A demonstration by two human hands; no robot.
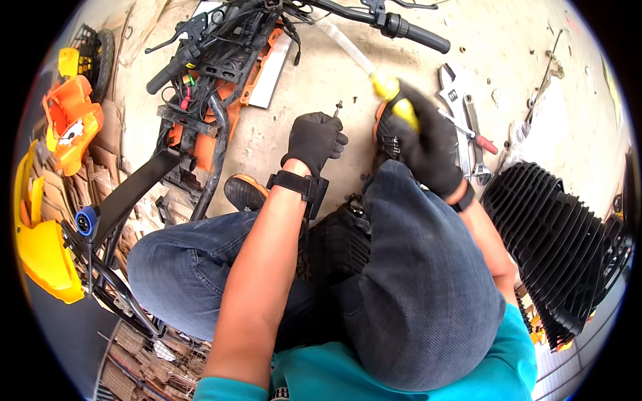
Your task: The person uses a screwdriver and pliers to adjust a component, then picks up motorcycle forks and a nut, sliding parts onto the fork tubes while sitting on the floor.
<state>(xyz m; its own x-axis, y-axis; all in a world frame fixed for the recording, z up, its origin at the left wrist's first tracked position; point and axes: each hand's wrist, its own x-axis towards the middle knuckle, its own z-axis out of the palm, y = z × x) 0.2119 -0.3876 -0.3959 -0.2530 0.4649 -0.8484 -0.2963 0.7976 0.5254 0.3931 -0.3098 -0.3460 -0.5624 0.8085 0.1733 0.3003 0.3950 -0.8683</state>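
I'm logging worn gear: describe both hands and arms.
The left hand and right hand wear black gloves, the right one blurred. The left has a black strap with a dark block at the wrist; the right, a dark band. Both forearms are bare below teal sleeves.

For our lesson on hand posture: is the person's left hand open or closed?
Closed: the left hand is curled into a gloved fist, with a small metal piece sticking out at its top.

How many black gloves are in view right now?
2: one on the left hand, pinching a small bolt-like piece; one on the right hand, blurred, holding a yellow-handled tool.
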